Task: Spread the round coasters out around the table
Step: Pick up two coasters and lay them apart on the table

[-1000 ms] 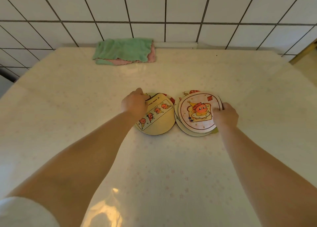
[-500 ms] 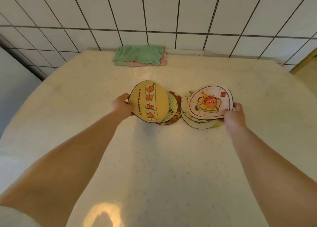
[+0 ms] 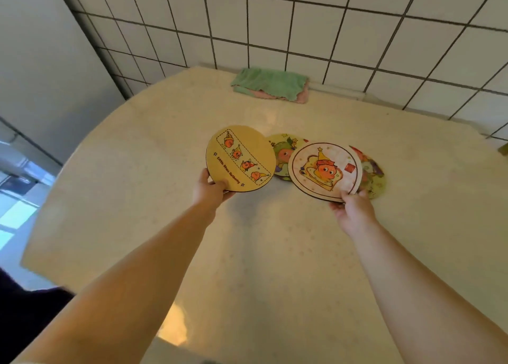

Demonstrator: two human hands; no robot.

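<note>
My left hand (image 3: 211,190) pinches the near edge of a yellow round coaster (image 3: 240,157) printed with a strip of orange figures, held tilted above the table. A white round coaster (image 3: 324,170) with an orange character on toast is lifted by my right hand (image 3: 353,211), which grips its near edge. Beneath them, flat on the cream table (image 3: 275,253), lie a green coaster (image 3: 283,152) and another greenish coaster (image 3: 372,175), both partly hidden by the held ones.
A folded green and pink cloth (image 3: 270,86) lies at the table's far edge against the white tiled wall (image 3: 302,20). The table's left edge (image 3: 49,198) drops off toward a window area. A dark object (image 3: 24,308) sits at the lower left.
Both hands have lifted their coasters higher off the piles and turned them face up. My view has swung left, showing the table's left edge.
</note>
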